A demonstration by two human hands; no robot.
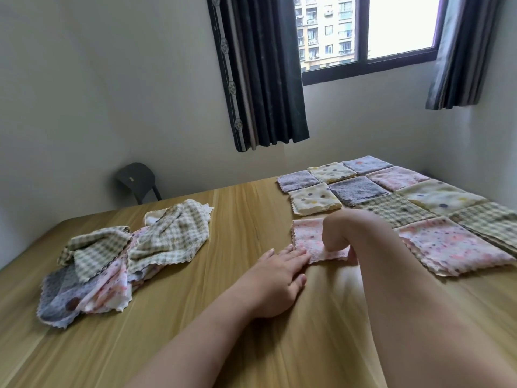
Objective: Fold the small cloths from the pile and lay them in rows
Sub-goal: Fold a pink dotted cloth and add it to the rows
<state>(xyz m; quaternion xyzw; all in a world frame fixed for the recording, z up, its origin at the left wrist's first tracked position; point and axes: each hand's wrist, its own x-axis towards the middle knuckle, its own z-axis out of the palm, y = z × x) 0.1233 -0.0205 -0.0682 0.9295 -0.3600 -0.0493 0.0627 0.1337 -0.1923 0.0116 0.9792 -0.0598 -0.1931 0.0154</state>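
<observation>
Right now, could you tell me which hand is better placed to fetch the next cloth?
Probably the left hand: it lies flat, nearer the crumpled pile of checked and grey cloths, while the right hand pinches the pink dotted cloth.

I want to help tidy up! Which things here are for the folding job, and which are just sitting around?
For the job: pile of unfolded cloths; pink cloth, touched by the left hand and right hand; folded cloths in rows; table.
Just there: chair; curtains; window.
</observation>
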